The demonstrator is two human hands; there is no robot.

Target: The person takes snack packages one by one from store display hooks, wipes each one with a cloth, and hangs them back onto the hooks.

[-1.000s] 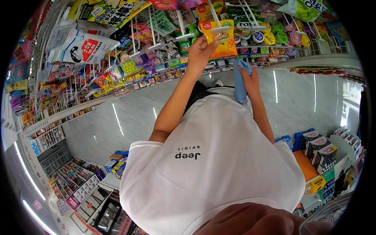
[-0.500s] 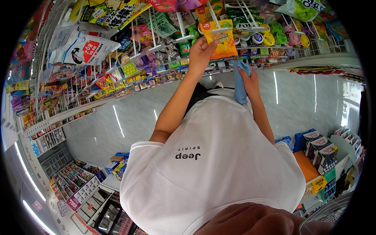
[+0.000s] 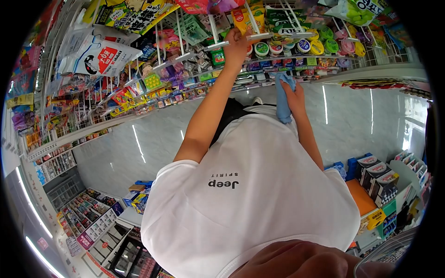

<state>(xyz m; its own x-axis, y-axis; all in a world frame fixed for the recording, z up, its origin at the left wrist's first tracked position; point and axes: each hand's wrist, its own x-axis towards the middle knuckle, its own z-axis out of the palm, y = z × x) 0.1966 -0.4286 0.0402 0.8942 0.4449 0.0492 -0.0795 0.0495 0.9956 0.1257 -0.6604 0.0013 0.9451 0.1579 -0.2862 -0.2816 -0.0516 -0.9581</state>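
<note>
My left hand reaches into the hanging display, fingers curled at the lower left edge of an orange candy bag and partly hidden beside it. That bag hangs behind the front end of a white hook. My right hand is closed around a blue cloth, which hangs down by the front of the white shirt. Round tubs stand on the shelf just right of my left hand. A green bag hangs right of the orange one.
White hooks stick out towards me. White candy bags hang at the left, with small packs along the shelf edge below. Grey floor lies behind the shelf edge. Stacked boxes stand at the lower right.
My left hand has moved up and deeper into the display. The orange bag that hung at the hook's front end is no longer there, and the round tubs now show. My right hand barely moved.
</note>
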